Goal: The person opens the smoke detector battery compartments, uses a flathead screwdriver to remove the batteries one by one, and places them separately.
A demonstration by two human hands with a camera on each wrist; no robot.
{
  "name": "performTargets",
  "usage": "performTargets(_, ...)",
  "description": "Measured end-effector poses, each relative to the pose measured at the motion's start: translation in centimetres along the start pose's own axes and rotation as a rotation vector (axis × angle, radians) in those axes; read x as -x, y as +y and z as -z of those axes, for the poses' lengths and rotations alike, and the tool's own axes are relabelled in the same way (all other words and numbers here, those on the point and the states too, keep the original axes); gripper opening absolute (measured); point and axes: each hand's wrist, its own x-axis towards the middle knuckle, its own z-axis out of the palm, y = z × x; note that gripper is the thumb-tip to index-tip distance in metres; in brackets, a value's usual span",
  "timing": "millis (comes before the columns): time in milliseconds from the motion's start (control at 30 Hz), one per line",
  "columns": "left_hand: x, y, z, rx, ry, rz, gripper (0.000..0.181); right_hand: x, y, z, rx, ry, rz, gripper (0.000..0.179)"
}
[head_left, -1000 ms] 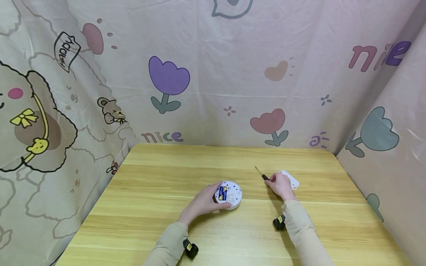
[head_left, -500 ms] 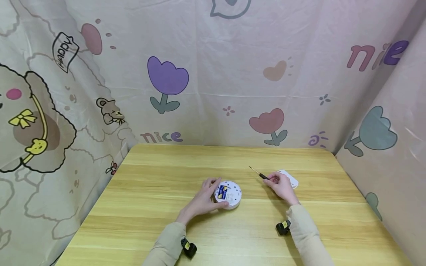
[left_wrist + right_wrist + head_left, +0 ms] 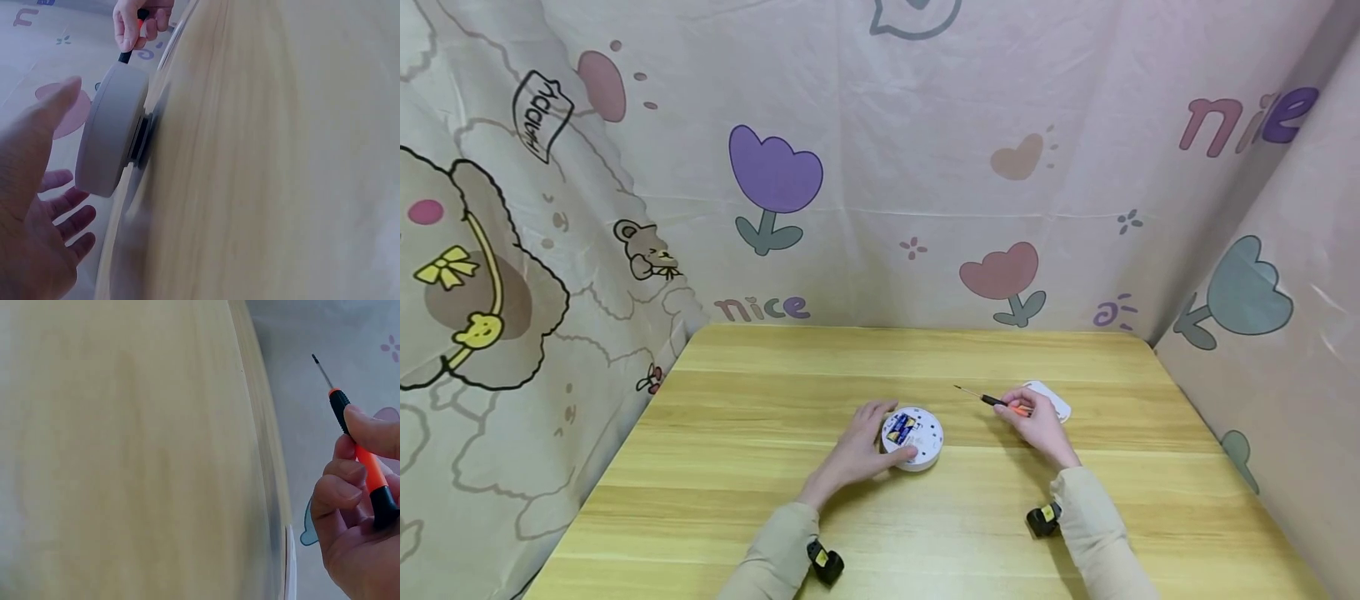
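A round white device [image 3: 925, 439], with blue-and-yellow batteries [image 3: 900, 428] in its upward face, sits on the wooden table. My left hand [image 3: 857, 450] lies at its left side, thumb over the near rim and fingers loosely spread; in the left wrist view those fingers [image 3: 75, 222] look apart from the thick grey-looking side [image 3: 112, 128]. Between thumb and fingers, my right hand [image 3: 1037, 425] holds a small screwdriver [image 3: 992, 401] with an orange and black handle. Its thin shaft points left, above the table. The right wrist view shows the dark screwdriver tip [image 3: 315, 359] touching nothing.
Behind the right hand lies a white rounded plate [image 3: 1054, 398], partly covered by the hand. The wooden table [image 3: 820, 367] ends at a printed curtain [image 3: 865, 167] at the back and sides. Black wrist cameras [image 3: 1043, 521] hang beneath both sleeves.
The screwdriver has lifted and swung so its tip points further left, and its orange handle now shows. My left fingers have loosened from the round device, which has turned slightly.
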Motion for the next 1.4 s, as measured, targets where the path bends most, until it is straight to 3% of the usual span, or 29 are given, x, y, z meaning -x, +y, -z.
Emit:
performTargets(100, 0.0, 0.3, -0.4, -0.012, 0.008, 0.011, 0.099, 0.1, 0.1, 0.0, -0.018, -0.011, 0.021, 0.023)
performTargets(333, 0.0, 0.4, -1.0, -0.046, 0.003, -0.029, 0.108, 0.4, -0.1, 0.3, -0.059, -0.049, 0.044, 0.028)
performTargets(567, -0.1, 0.2, -0.3, 0.027, -0.082, -0.031, 0.106, 0.8, -1.2, 0.2, -0.117, -0.133, 0.014, 0.029)
performTargets(733, -0.1, -0.1, 0.2, 0.12, -0.109, 0.009, 0.098, 1.1, -1.8, 0.0, -0.121, -0.194, 0.045, 0.029)
performTargets(933, 0.0, -0.2, 0.3, 0.152, -0.143, 0.038, 0.075, 1.2, -3.0, -0.2, -0.15, -0.239, 0.033, 0.029)
performTargets(1067, 0.0, -0.1, 0.2, 0.16, -0.17, 0.047, 0.07, 1.3, -3.9, -0.3, -0.11, -0.255, 0.035, 0.028)
performTargets(1400, -0.1, 0.1, 0.1, 0.182, -0.118, 0.057, 0.073, 1.5, -4.9, -0.4, -0.029, -0.262, 0.056, 0.024)
